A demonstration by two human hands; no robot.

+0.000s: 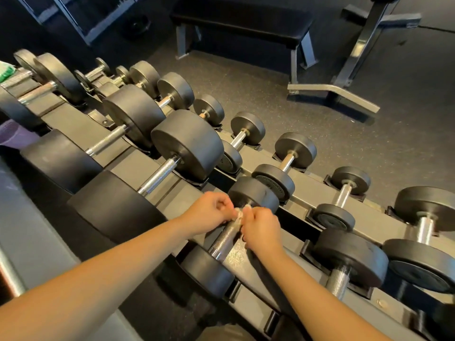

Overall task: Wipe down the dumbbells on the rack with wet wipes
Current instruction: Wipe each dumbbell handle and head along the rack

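Observation:
A black dumbbell with a chrome knurled handle (225,239) lies on the middle tier of the grey rack (384,225). My left hand (209,214) and my right hand (261,230) meet just above the far end of that handle. Both pinch a small crumpled white wet wipe (239,216) between their fingertips. The wipe touches or hangs just over the handle, close to the far head (253,193). Most of the wipe is hidden by my fingers.
Several more dumbbells fill the rack's tiers to the left and right. A green and white packet (7,71) lies at the far left of the top tier. A black flat bench (241,25) and a metal stand (354,70) are on the dark rubber floor beyond.

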